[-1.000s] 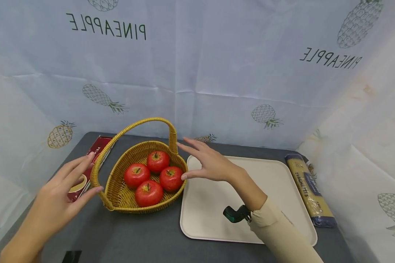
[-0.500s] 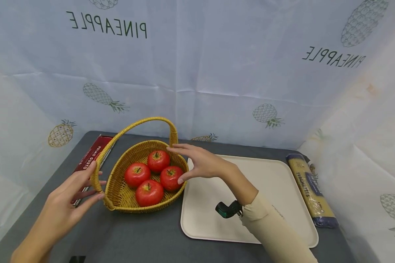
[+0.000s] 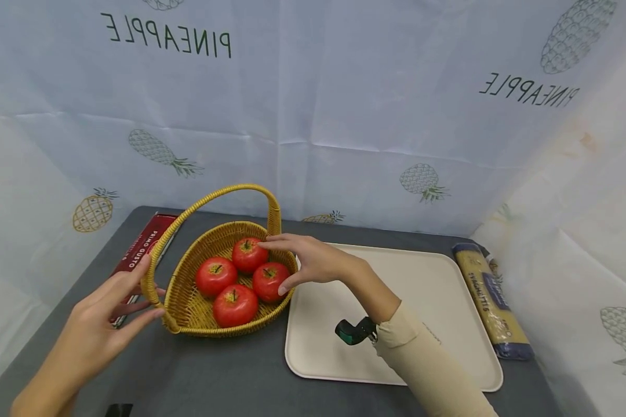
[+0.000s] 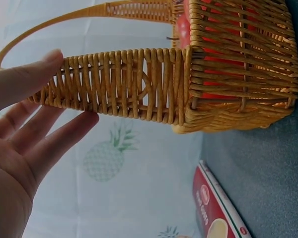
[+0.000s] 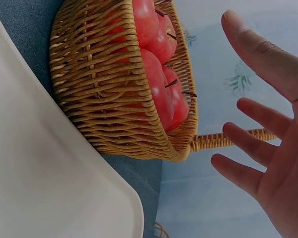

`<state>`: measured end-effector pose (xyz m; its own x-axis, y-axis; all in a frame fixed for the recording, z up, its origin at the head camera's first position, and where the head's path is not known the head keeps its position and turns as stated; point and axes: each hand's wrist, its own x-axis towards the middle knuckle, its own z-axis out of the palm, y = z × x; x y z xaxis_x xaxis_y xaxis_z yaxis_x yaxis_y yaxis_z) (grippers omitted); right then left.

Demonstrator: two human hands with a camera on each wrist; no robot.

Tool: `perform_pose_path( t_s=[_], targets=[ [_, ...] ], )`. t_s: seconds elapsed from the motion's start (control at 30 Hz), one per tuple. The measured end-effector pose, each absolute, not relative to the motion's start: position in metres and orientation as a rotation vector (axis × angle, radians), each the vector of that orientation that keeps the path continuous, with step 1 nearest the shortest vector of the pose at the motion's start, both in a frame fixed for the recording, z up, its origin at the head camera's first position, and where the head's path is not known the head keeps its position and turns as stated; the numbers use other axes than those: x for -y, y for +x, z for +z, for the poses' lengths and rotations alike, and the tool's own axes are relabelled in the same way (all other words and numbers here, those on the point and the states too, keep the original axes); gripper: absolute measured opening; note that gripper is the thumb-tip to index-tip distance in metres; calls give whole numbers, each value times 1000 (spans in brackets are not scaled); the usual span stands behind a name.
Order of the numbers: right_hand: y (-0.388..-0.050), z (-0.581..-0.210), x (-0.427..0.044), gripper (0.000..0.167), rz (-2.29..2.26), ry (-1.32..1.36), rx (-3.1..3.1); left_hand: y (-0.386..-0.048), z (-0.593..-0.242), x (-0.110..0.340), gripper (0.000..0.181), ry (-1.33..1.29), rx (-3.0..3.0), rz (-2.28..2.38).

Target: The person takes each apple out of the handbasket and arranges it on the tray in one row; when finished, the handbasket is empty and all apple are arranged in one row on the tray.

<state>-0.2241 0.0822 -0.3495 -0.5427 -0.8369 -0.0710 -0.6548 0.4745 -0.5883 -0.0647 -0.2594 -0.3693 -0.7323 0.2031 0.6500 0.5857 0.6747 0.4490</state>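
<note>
A yellow wicker basket [image 3: 190, 315] with a tall arched handle holds several red apples [image 3: 235, 306]. My left hand [image 3: 96, 321] is at the handle's left side; in the left wrist view the thumb and fingers [image 4: 69, 134] lie on opposite sides of the handle's woven base [image 4: 124, 84], touching it. My right hand [image 3: 315, 260] hovers at the basket's right rim with fingers spread, above the right-hand apple. In the right wrist view that hand [image 5: 283, 148] holds nothing, and the basket's side [image 5: 104, 84] stands apart from it.
A cream tray [image 3: 344, 347] lies right of the basket, beneath my right forearm. Farther right is a spaghetti packet [image 3: 492, 301]. A red box [image 3: 148, 240] lies behind my left hand, left of the basket. A patterned curtain [image 3: 344, 116] hangs behind the table.
My left hand has moved right and come round the basket's handle. My right hand has moved left and slightly down, over the basket's right rim. The basket and apples have not visibly moved.
</note>
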Motion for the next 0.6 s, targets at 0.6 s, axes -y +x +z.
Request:
perform_pose_path(
  t_s=[0.6],
  targets=[
    [-248, -354, -65, 86, -727, -1229, -2211, -63, -369, 260, 85, -596, 2341, -906]
  ],
)
